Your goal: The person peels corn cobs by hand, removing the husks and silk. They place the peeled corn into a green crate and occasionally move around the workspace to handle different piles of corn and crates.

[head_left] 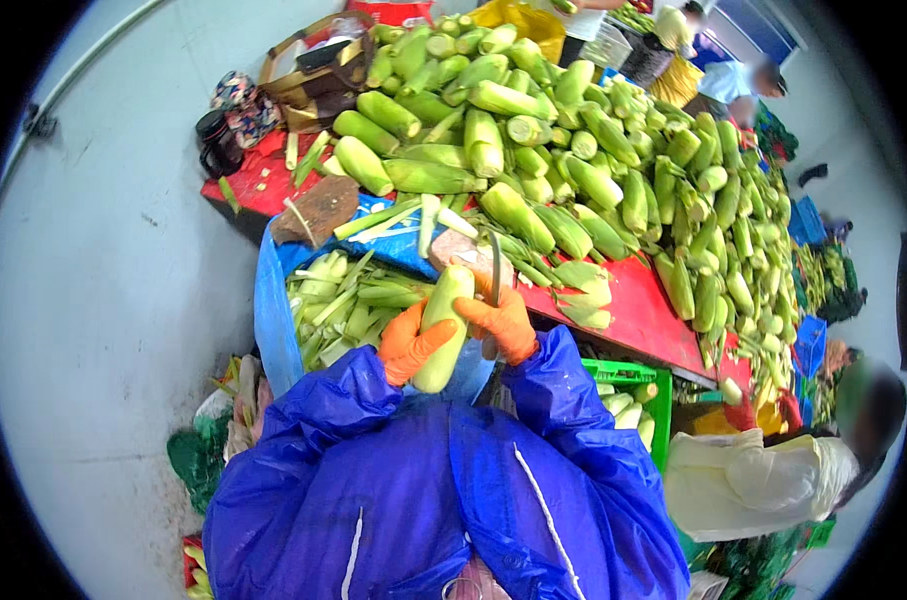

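A pale green ear of corn [447,325], most of its husk trimmed down, tilts upright in front of my chest. My left hand [410,343], in an orange glove, is closed round its lower part. In my right hand [503,322], gloved alike, is a knife [494,262] with a narrow dark curved blade pointing away from me. That hand's thumb and fingers also touch the upper part of the ear. The knife's handle is mostly hidden by the glove. Just beyond the ear lies a pinkish stone block [463,250]. Cut husk leaves [338,300] fill a blue bag [278,310] at the left.
A large heap of corn [533,130] covers the red table [613,310]. A brown block [318,210] sits at its left, near a brown bag [323,85]. Beside my right arm stands a green crate [658,400] with ears inside. A person in pale clothing [763,480] works at the right.
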Action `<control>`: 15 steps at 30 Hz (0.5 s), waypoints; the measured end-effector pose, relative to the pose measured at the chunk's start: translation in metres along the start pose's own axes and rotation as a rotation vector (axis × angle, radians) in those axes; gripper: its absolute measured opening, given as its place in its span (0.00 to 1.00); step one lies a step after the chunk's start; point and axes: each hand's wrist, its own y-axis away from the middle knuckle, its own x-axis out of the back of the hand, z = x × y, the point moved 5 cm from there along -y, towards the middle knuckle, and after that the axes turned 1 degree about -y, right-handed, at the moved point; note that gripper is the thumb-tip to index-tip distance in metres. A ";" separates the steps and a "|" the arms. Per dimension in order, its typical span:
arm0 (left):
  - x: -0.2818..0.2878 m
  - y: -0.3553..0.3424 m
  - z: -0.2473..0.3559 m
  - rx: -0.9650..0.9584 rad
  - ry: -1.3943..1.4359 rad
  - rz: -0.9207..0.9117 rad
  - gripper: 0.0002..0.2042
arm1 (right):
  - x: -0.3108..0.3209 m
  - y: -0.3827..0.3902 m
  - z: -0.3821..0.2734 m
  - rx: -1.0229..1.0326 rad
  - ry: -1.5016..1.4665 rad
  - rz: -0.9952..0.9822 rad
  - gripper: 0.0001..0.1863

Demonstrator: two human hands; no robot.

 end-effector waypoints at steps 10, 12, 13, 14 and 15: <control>0.004 0.007 0.010 -0.168 -0.643 -0.028 0.26 | -0.002 0.029 0.005 0.116 -0.059 -0.052 0.37; 0.005 0.014 0.014 -0.239 -0.627 0.002 0.26 | -0.008 0.029 0.000 0.137 -0.035 -0.091 0.38; 0.005 0.017 0.014 -0.273 -0.617 0.019 0.26 | -0.009 0.029 0.000 0.146 -0.035 -0.120 0.39; 0.008 0.020 0.011 -0.295 -0.627 0.047 0.24 | -0.009 0.027 0.003 0.155 -0.036 -0.150 0.39; 0.011 0.024 0.007 -0.313 -0.638 0.073 0.23 | -0.010 0.026 0.006 0.162 -0.040 -0.179 0.39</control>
